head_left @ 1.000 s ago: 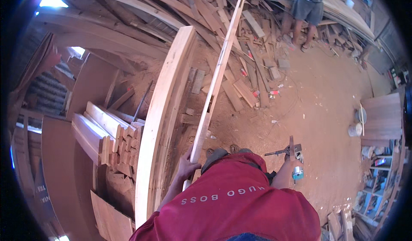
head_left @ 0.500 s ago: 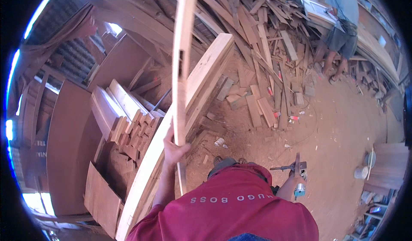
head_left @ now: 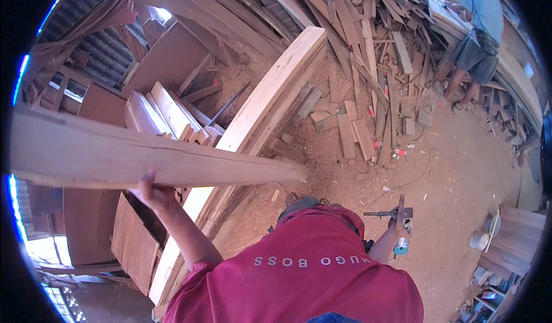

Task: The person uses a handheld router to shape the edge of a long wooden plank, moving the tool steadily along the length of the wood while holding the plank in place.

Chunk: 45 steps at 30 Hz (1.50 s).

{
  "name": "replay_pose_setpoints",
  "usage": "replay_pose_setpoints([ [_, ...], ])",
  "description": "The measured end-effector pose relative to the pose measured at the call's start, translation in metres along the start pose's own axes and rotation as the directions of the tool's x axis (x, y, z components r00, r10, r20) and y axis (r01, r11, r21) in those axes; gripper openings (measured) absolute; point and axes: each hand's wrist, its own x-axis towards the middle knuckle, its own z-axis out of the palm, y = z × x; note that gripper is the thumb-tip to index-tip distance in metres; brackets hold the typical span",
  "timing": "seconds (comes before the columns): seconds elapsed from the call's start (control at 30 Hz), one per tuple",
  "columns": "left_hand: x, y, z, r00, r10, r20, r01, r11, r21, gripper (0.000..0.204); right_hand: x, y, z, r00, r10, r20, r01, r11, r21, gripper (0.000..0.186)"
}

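Observation:
My left hand [head_left: 154,193] is closed on the near edge of a long wooden plank [head_left: 132,155]. The plank lies across my view, broad face up, from the far left to over the floor in front of me. It passes over a row of long pale beams [head_left: 275,84], hiding part of them; whether it touches them I cannot tell. Down at my right side, my right hand [head_left: 394,230] grips a handheld power tool [head_left: 402,245], grey and teal with a flat plate and a dark bar sticking out. Its exact kind is unclear, and the fingers are partly hidden.
Shorter milled boards [head_left: 178,113] are stacked beyond the plank. A large heap of offcuts [head_left: 368,76] spreads ahead over the dusty floor [head_left: 454,173], where a thin cable [head_left: 415,179] lies. Another person [head_left: 480,30] stands at a bench, far right. White buckets [head_left: 478,241] sit at right.
The plank has swung from standing edge-on ahead of me to lying across the left, broad face showing. My left hand moved left with it. The power tool has stayed nearly in place.

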Motion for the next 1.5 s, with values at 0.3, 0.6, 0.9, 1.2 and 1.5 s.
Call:
replay_pose_setpoints([
  [0.3, 0.022, 0.034, -0.07, 0.896, -0.036, -0.444, -0.053, 0.981, -0.185, 0.071, -0.008, -0.001, -0.01, 0.999, 0.004, -0.033, -0.004, 1.0, -0.014, 0.092],
  [0.6, 0.008, 0.002, -0.13, 0.777, 0.042, -0.628, -0.169, 0.975, -0.145, 0.082, -0.011, 0.002, -0.013, 0.999, -0.028, -0.047, 0.028, 1.0, -0.012, 0.097],
  [0.9, -0.03, -0.103, -0.233, 0.593, -0.31, -0.743, 0.279, 0.945, -0.171, 0.057, -0.025, 0.007, -0.016, 0.999, -0.015, -0.052, 0.014, 1.0, -0.006, 0.103],
  [1.2, -0.046, -0.233, -0.238, 0.458, -0.597, -0.658, 0.439, 0.796, -0.417, 0.047, -0.04, 0.008, -0.021, 0.997, -0.039, -0.063, 0.04, 0.999, 0.021, 0.108],
  [1.5, -0.041, -0.314, -0.188, 0.42, -0.704, -0.573, 0.3, 0.704, -0.644, 0.049, -0.046, 0.0, -0.016, 0.994, -0.096, -0.061, 0.096, 0.995, -0.006, 0.114],
])
